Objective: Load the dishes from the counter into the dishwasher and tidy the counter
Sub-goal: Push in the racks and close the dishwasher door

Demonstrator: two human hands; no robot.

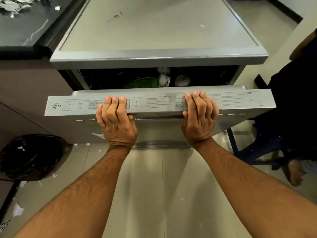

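Nearby, bin (29, 157) left, stool (257, 150) right of door (154, 103).

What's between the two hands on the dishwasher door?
In the head view, only the door's top edge with its printed program table lies between the left hand and right hand.

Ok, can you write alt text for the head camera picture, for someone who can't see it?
Both hands, left hand and right hand, grip the top edge of a partly open silver dishwasher door. A green plastic dish and white cups show inside.
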